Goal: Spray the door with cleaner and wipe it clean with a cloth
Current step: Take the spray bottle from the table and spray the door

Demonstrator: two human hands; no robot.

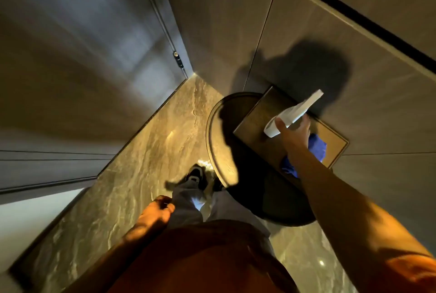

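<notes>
My right hand (295, 135) reaches out over a small table and grips a white spray bottle (292, 113), its nozzle tilted toward the wall. A blue cloth (317, 148) lies crumpled on the square tray (254, 115) just under my right forearm. My left hand (157, 210) hangs beside my thigh with its fingers curled and nothing visible in it. The dark grey door (77, 61) fills the left side of the view, with a hinge (177, 58) at its far edge near the corner.
A round dark table (217, 141) stands against the tiled wall (306, 21) on the right. The marble floor (141, 158) runs between door and table. My legs and one shoe (195, 174) are at the centre, close to the table's edge.
</notes>
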